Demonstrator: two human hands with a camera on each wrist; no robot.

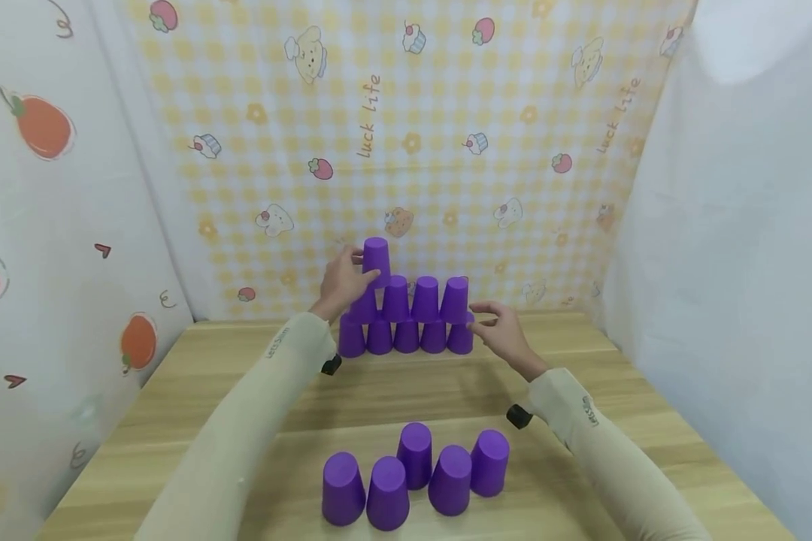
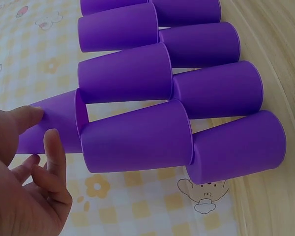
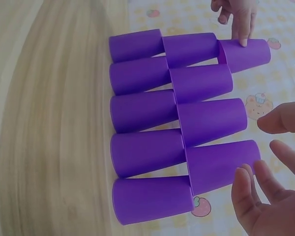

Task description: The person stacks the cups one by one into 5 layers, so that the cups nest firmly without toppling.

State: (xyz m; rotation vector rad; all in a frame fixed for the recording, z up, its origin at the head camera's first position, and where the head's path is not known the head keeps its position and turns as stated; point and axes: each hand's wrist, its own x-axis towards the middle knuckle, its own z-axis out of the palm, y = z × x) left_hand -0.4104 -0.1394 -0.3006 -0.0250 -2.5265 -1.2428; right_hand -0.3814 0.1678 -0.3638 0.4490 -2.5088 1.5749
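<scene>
A pyramid of upside-down purple cups (image 1: 406,336) stands at the back of the wooden table (image 1: 582,361): several in the bottom row, several in the second row (image 1: 425,299). My left hand (image 1: 360,272) grips one more purple cup (image 1: 376,259) on the third tier at the left end; thumb and fingers (image 2: 49,142) lie on its side. My right hand (image 1: 483,315) hovers open beside the right end of the pyramid, fingers (image 3: 263,177) spread close to the end cup (image 3: 221,160), with a small gap showing.
Several loose purple cups (image 1: 416,473) stand upside down in a cluster near the table's front edge. Patterned cloth (image 1: 446,150) hangs behind the pyramid, and white cloth walls close in both sides. Bare wood lies between the two cup groups.
</scene>
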